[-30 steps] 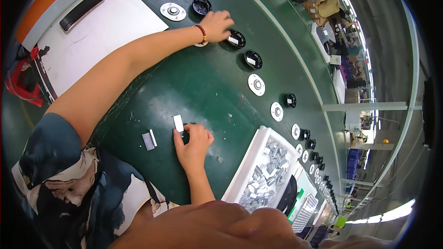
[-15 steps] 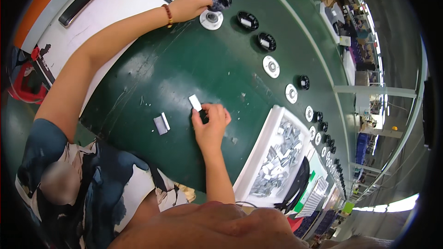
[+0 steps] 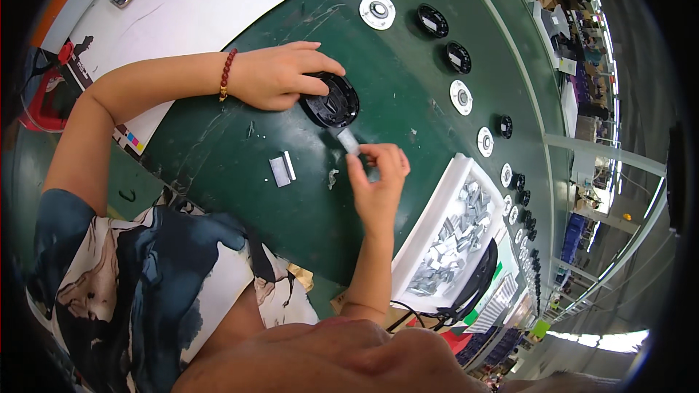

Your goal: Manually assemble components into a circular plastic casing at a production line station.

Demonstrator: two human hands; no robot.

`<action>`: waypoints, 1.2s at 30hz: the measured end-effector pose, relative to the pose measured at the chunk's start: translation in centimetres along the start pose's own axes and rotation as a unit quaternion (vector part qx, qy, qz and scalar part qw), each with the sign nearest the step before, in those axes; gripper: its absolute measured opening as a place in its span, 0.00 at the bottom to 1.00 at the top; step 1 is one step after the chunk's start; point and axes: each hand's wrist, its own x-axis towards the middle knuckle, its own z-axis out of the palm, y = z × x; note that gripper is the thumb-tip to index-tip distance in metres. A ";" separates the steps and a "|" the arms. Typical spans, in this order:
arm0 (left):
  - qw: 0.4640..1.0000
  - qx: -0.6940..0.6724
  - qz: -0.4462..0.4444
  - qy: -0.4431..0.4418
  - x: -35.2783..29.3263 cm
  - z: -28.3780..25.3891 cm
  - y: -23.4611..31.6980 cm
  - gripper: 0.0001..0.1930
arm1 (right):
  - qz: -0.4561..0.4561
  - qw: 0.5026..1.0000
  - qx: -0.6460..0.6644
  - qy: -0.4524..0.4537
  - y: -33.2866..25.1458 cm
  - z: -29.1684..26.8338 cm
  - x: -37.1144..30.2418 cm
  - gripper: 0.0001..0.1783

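My left hand (image 3: pixel 273 76), with a beaded bracelet at its wrist, grips the rim of a round black plastic housing (image 3: pixel 341 105) on the green table. The housing's hollow side faces up. Between thumb and fingers of my right hand (image 3: pixel 380 182) is a small flat whitish rectangular pad (image 3: pixel 348 140). The pad is close to the housing's near edge; whether they touch I cannot tell. Left of my right hand lies a grey pad with a white strip (image 3: pixel 279 170). A crumpled clear scrap (image 3: pixel 333 178) lies beside my right hand.
A white tray (image 3: pixel 428 211) full of small grey and white pads stands at the right, with a black cable (image 3: pixel 477 287) by it. White discs (image 3: pixel 378 11) and black housings (image 3: pixel 432 22) line the far side. A white board (image 3: pixel 211 0) lies at the upper left.
My left hand has brought the black housing from the far row toward me. My right hand has carried the pad up to the housing's edge. The view has shifted.
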 end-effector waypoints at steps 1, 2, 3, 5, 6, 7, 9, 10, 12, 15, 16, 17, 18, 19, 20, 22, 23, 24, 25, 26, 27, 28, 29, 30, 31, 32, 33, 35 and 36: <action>0.999 -0.028 -0.020 -0.010 0.0 -0.1 0.3 0.14 | 0.010 1.000 -0.001 0.011 0.1 -0.3 0.2 0.12; 0.999 -0.046 -0.011 0.006 -0.1 0.6 -0.2 0.15 | 0.010 1.000 -0.006 0.013 0.1 -0.4 0.6 0.12; 0.999 -0.046 -0.010 0.007 -0.1 1.0 -0.4 0.15 | 0.009 1.000 -0.011 0.015 0.0 -0.4 0.9 0.12; 0.993 -0.110 -0.035 -0.018 0.3 1.6 -0.4 0.15 | 0.005 1.000 -0.022 0.013 -0.2 -0.3 1.5 0.12; 0.993 -0.111 -0.034 -0.018 0.4 1.8 -0.4 0.15 | -0.001 0.999 -0.031 0.009 -0.4 -0.3 1.9 0.12; 0.994 -0.105 -0.009 -0.001 0.7 1.7 -0.1 0.13 | 0.002 0.999 -0.032 0.010 -0.5 -0.1 2.2 0.12; 0.995 -0.102 0.016 0.015 0.8 1.9 0.2 0.12 | -0.028 0.998 -0.058 -0.010 -0.7 0.2 2.8 0.11; 0.994 -0.108 0.011 0.011 0.8 1.9 0.2 0.13 | -0.026 0.998 -0.058 -0.011 -0.7 0.5 3.1 0.11; 0.993 -0.116 0.006 0.008 0.7 2.2 0.0 0.13 | -0.041 0.996 -0.067 -0.038 -0.7 1.0 3.6 0.11; 0.994 -0.098 0.027 0.034 0.7 2.4 -0.2 0.12 | -0.060 0.993 -0.099 -0.032 -1.0 1.6 4.2 0.11; 0.994 -0.100 0.029 0.035 0.7 2.3 -0.3 0.12 | -0.060 0.993 -0.099 -0.034 -0.9 1.8 4.5 0.11; 0.994 -0.103 0.031 0.037 0.6 2.3 -0.4 0.12 | -0.053 0.992 -0.110 -0.035 -0.9 2.0 4.6 0.10; 0.993 -0.104 0.030 0.037 0.6 2.2 -0.4 0.12 | -0.046 0.991 -0.122 -0.037 -0.9 2.1 4.7 0.10; 0.993 -0.107 0.028 0.037 0.5 2.3 -0.5 0.12 | -0.046 0.991 -0.122 -0.039 -1.0 2.2 4.8 0.10; 0.993 -0.110 0.027 0.037 0.4 2.3 -0.6 0.11 | -0.036 0.991 -0.123 -0.045 -1.1 2.1 4.9 0.09; 0.993 -0.105 0.027 0.038 0.4 2.4 -0.7 0.11 | -0.027 0.990 -0.126 -0.052 -1.1 2.0 4.9 0.08; 0.994 -0.098 0.028 0.038 0.4 2.4 -0.7 0.11 | -0.041 0.990 -0.129 -0.025 -0.8 2.0 4.8 0.08; 0.994 -0.099 0.028 0.040 0.5 2.4 -0.8 0.11 | -0.056 0.990 -0.132 0.002 -0.6 1.9 4.7 0.09; 0.994 -0.096 0.028 0.039 0.5 2.4 -0.8 0.11 | -0.056 0.990 -0.133 0.000 -0.6 1.6 4.4 0.09; 0.995 -0.092 0.027 0.038 0.5 2.5 -0.8 0.11 | -0.054 0.987 -0.148 -0.009 -0.5 1.2 4.0 0.13; 0.994 -0.094 0.026 0.039 0.5 2.5 -0.8 0.11 | -0.053 0.985 -0.163 -0.018 -0.5 0.9 3.6 0.16; 0.995 -0.090 0.028 0.042 0.5 2.4 -0.8 0.11 | -0.053 0.985 -0.163 -0.019 -0.5 0.9 3.3 0.16; 0.995 -0.087 0.031 0.044 0.5 2.5 -0.8 0.10 | -0.055 0.985 -0.159 -0.036 -0.4 0.9 3.0 0.20; 0.995 -0.087 0.030 0.044 0.5 2.5 -0.9 0.10 | -0.057 0.985 -0.155 -0.052 -0.3 1.0 2.8 0.23; 0.995 -0.079 0.033 0.045 0.4 2.6 -1.0 0.10 | -0.057 0.985 -0.154 -0.053 -0.1 1.2 2.7 0.23; 0.996 -0.071 0.035 0.046 0.4 2.7 -1.0 0.10 | -0.058 0.984 -0.155 -0.057 0.3 1.6 2.5 0.24; 0.996 -0.072 0.034 0.045 0.3 2.7 -1.0 0.10 | -0.059 0.984 -0.157 -0.061 0.4 1.8 2.3 0.25; 0.995 -0.088 0.018 0.039 0.3 2.7 -0.9 0.09 | -0.056 0.985 -0.152 -0.062 0.4 1.9 2.4 0.24; 0.995 -0.089 0.017 0.038 0.3 2.8 -1.0 0.09 | -0.054 0.986 -0.147 -0.061 0.4 2.0 2.5 0.24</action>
